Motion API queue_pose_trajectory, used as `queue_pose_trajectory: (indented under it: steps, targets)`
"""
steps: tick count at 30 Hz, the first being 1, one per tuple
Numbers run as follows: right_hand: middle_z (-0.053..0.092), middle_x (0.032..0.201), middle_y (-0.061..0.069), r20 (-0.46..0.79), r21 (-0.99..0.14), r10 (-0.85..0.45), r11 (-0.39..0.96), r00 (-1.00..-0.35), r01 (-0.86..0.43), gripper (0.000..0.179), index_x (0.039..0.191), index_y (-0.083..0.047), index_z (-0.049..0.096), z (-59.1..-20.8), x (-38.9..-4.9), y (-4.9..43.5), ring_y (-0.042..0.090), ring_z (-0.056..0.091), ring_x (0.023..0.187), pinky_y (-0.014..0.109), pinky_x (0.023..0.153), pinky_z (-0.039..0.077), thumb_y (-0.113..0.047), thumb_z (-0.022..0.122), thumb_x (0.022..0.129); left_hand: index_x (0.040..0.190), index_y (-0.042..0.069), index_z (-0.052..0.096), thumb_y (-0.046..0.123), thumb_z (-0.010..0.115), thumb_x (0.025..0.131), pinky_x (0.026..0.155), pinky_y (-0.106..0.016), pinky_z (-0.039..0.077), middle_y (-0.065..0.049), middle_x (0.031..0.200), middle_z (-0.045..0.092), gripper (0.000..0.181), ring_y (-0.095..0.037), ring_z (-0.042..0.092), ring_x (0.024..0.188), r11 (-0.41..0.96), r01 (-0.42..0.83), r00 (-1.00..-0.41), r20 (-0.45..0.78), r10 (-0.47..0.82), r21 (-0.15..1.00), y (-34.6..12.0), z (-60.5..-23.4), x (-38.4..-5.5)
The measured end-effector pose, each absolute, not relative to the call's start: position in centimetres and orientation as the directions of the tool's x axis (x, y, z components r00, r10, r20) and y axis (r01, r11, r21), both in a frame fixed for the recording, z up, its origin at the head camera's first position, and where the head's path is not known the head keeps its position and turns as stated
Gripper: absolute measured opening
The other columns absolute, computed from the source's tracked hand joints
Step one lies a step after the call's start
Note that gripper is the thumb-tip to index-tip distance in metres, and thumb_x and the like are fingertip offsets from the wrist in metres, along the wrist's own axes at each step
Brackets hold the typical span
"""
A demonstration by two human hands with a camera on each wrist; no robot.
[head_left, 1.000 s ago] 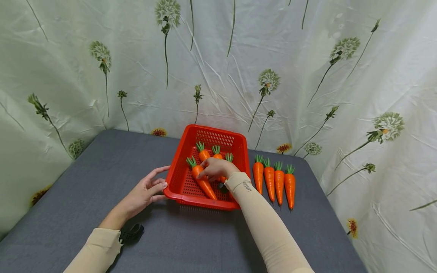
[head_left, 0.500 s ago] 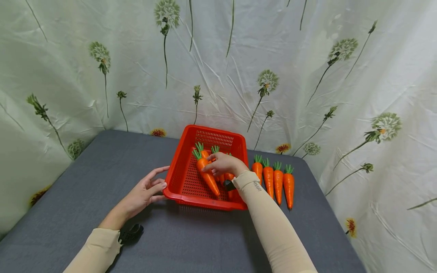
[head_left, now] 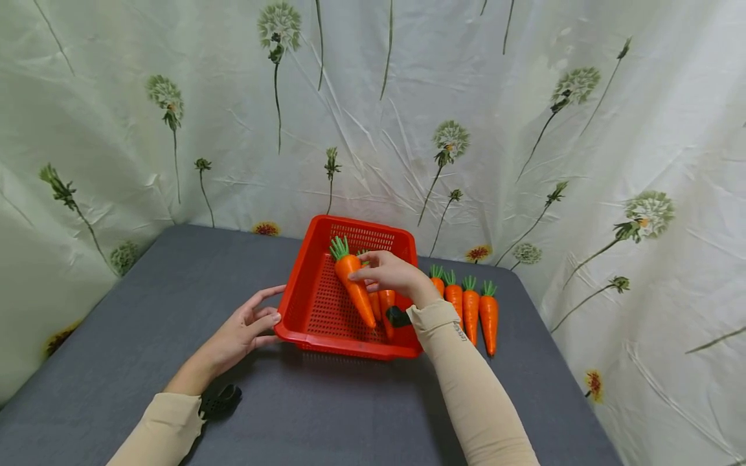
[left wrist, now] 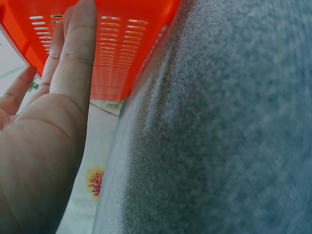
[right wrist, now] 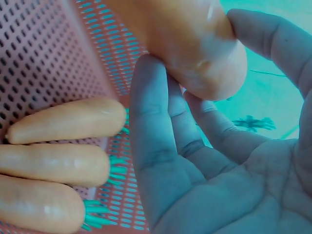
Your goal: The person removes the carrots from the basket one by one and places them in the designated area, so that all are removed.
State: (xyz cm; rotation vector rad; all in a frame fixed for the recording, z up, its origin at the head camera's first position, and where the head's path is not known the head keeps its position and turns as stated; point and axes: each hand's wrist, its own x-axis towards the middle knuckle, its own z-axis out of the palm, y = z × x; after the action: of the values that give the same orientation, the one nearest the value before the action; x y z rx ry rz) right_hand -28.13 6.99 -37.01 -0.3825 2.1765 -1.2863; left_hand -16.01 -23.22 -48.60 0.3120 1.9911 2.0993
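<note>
My right hand (head_left: 396,273) pinches an orange carrot (head_left: 357,291) with a green top between thumb and fingers, above the red plastic basket (head_left: 350,346). The right wrist view shows the held carrot (right wrist: 195,44) close up, its leafy end out of sight. Beneath it, three more carrots (right wrist: 56,163) lie side by side in the basket, partly hidden by my hand in the head view. At the basket's near left side, my left hand (head_left: 241,336) touches the rim and outer wall. Its fingers (left wrist: 75,58) look straight along the perforated wall in the left wrist view.
Several carrots (head_left: 488,320) lie in a row on the grey cloth-covered table (head_left: 291,414), right of the basket; my right forearm covers part of them. A pale curtain (head_left: 361,129) with dandelion prints hangs behind the table.
The right hand has lifted the carrot from the basket floor and moved it slightly right and up. The left hand keeps its place at the basket's side.
</note>
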Motion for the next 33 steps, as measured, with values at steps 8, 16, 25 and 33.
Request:
queue_pose_trajectory:
  steps: [8, 16, 25, 33]
  targets:
    - [0.061, 0.128, 0.010, -0.282, -0.867, -0.489, 0.498, -0.826, 0.002, 0.069, 0.149, -0.008, 0.043, -36.2, -26.9, 8.4, 0.017, 0.066, 0.103, 0.044, 0.099, 0.054, -0.028, 0.074, 0.090, 0.157, 0.025, 0.025, 0.026, 0.058, 0.103, 0.091, -0.042, 0.058, -0.025, 0.131, 0.057, 0.063, -0.021, 0.069, 0.109, -0.052, -0.031, -0.951, -0.013, 0.310, 0.998, -23.3, -48.8, -15.8]
    - [0.063, 0.122, 0.011, -0.248, -0.868, -0.460, 0.496, -0.853, -0.014, 0.068, 0.147, -0.009, 0.045, -36.0, -25.5, 9.8, 0.018, 0.065, 0.100, 0.040, 0.093, 0.057, -0.029, 0.075, 0.090, 0.157, 0.025, 0.025, 0.026, 0.058, 0.103, 0.092, -0.043, 0.058, -0.024, 0.129, 0.058, 0.063, -0.020, 0.069, 0.108, -0.054, -0.022, -0.949, -0.004, 0.317, 0.998, -23.3, -48.7, -15.9]
    - [0.055, 0.131, 0.015, -0.223, -0.874, -0.398, 0.487, -0.890, 0.001, 0.069, 0.149, -0.008, 0.042, -36.1, -23.7, 11.6, 0.021, 0.063, 0.105, 0.042, 0.096, 0.056, -0.029, 0.074, 0.091, 0.158, 0.024, 0.023, 0.025, 0.057, 0.103, 0.091, -0.042, 0.058, -0.030, 0.131, 0.055, 0.064, -0.019, 0.069, 0.108, -0.070, -0.019, -0.945, 0.004, 0.327, 0.997, -23.4, -48.6, -16.0]
    - [0.055, 0.128, 0.014, -0.191, -0.862, -0.335, 0.507, -0.923, -0.005, 0.067, 0.144, -0.012, 0.047, -36.4, -22.2, 12.9, 0.023, 0.063, 0.104, 0.035, 0.089, 0.058, -0.033, 0.077, 0.088, 0.158, 0.025, 0.024, 0.026, 0.057, 0.103, 0.090, -0.041, 0.059, -0.029, 0.131, 0.055, 0.064, -0.019, 0.069, 0.108, -0.062, -0.028, -0.949, -0.007, 0.317, 0.998, -23.2, -48.4, -16.1]
